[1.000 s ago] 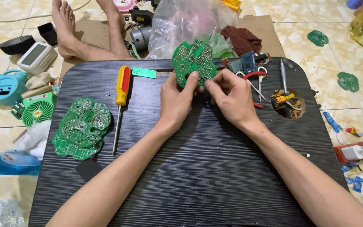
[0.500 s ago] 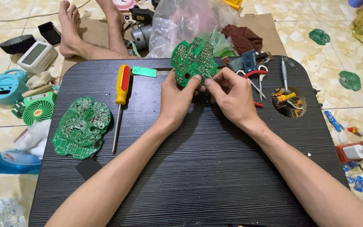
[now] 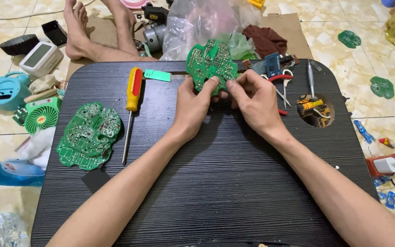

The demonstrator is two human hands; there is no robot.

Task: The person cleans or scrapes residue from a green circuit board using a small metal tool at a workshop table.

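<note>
Circuit board (image 3: 210,64) upright above black table (image 3: 216,183), pinched in left hand (image 3: 195,107) and right hand (image 3: 254,103) grip.

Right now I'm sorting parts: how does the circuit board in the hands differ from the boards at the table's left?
The held board is single, lifted and tilted between left hand and right hand; the left boards lie flat, stacked, untouched, beside the screwdriver. Both are green with irregular outlines.

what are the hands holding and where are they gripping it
Both hands hold one green circuit board by its lower edge: the left hand pinches the lower left part, the right hand the lower right, lifting it above the black table.
</note>
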